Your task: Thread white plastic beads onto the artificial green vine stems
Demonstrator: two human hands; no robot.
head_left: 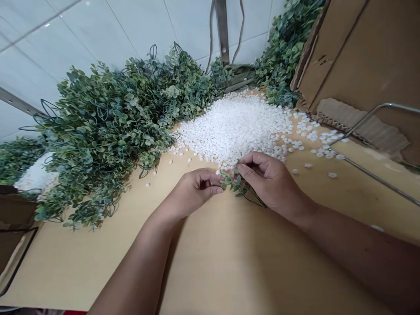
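Note:
A small artificial green sprig (pixel 241 186) with a looped dark stem is pinched between the thumb and fingers of my right hand (pixel 271 181). At the sprig's left end, my left hand (pixel 193 190) has its thumb and fingers curled close together beside the leaves. Whatever lies between those left fingertips is too small to make out. Just beyond both hands spreads a heap of small white plastic rings (pixel 236 127), its near edge close to my fingertips.
Bunched artificial greenery (pixel 121 118) stands left of the heap; more greenery (pixel 284 48) rises behind. A cardboard box (pixel 367 61) and a bent metal rod (pixel 377 175) border the right side. The wooden table (pixel 210 267) meets a tiled wall (pixel 138 26).

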